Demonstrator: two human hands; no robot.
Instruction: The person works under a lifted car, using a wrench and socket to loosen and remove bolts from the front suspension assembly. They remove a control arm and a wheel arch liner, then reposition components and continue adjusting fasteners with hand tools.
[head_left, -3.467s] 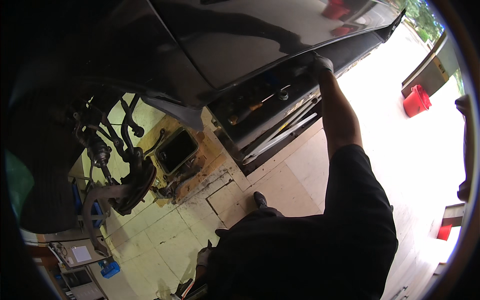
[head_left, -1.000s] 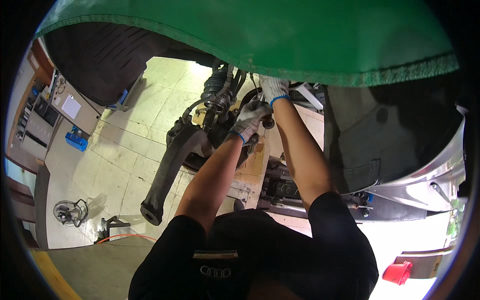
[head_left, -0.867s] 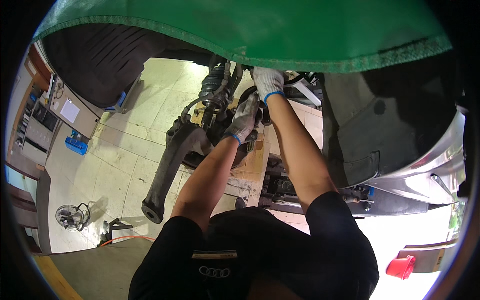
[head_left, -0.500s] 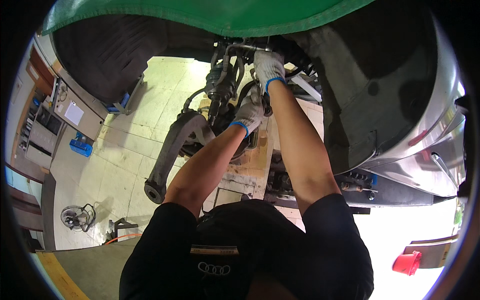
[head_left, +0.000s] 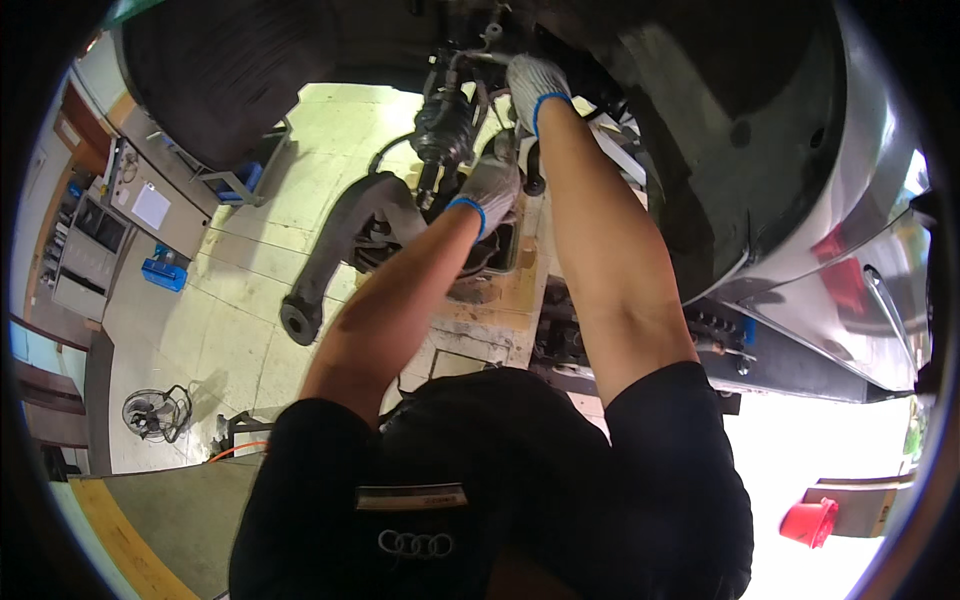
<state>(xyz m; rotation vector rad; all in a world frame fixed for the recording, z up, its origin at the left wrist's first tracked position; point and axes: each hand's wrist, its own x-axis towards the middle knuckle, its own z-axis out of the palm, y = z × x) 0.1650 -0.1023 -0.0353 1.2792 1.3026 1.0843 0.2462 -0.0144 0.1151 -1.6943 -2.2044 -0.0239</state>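
Both my hands wear white knit gloves with blue cuffs and reach into a car's wheel arch. My right hand is higher, curled at the right end of a thin silvery bar; what its fingers grip is hidden. Lower and to the left, my left hand is closed among the suspension parts, its fingertips pointing up; I cannot make out what it holds. Left of it stands a drive shaft joint with a ribbed dark boot. A thick, curved dark metal arm bends down to the left, ending in a round eye.
The dark wheel-arch liner and silver car body flank my right arm. Below my hands is a wooden board. On the left are a blue toolbox, a floor fan and a workbench. A red bucket stands lower right.
The view has shifted, so the green cover has almost left the picture at the top. My left hand has moved slightly down and left against the parts; my right stays by the silvery bar.
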